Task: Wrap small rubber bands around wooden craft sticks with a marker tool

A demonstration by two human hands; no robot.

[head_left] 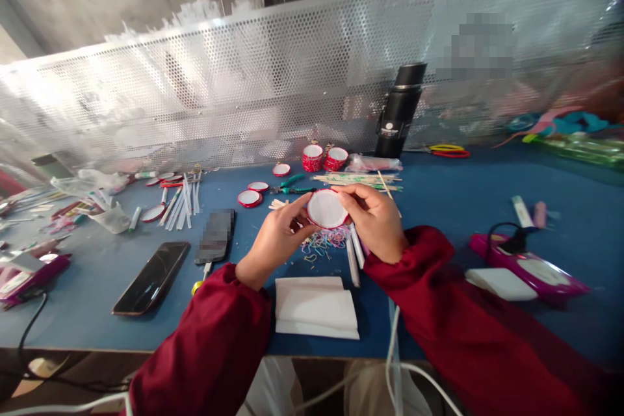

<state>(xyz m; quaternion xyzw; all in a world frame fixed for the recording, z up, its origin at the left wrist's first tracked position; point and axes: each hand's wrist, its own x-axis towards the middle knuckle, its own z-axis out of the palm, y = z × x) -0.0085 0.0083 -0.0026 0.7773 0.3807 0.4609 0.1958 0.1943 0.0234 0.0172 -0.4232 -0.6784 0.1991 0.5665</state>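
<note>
Between both hands, above the table, I hold a small round white disc with a red rim [327, 209]. My left hand [279, 234] pinches its left edge between thumb and fingers. On the right edge, my right hand [374, 220] grips with thumb and forefinger. Under the disc lies a loose heap of coloured loops [322, 244], partly hidden by my hands. White sticks [353, 260] lie below my right hand. Similar red-rimmed discs [250, 198] rest farther left, and two red stacks [312, 158] stand behind. Teal-handled pliers [292, 188] lie just beyond my left hand.
Folded white paper [314, 309] lies near the front edge. Left are a dark phone [152, 276] and another phone [216, 234] with a cable. A black flask [400, 110] stands before the perforated metal screen [234, 91]. A magenta power strip [541, 273] is right.
</note>
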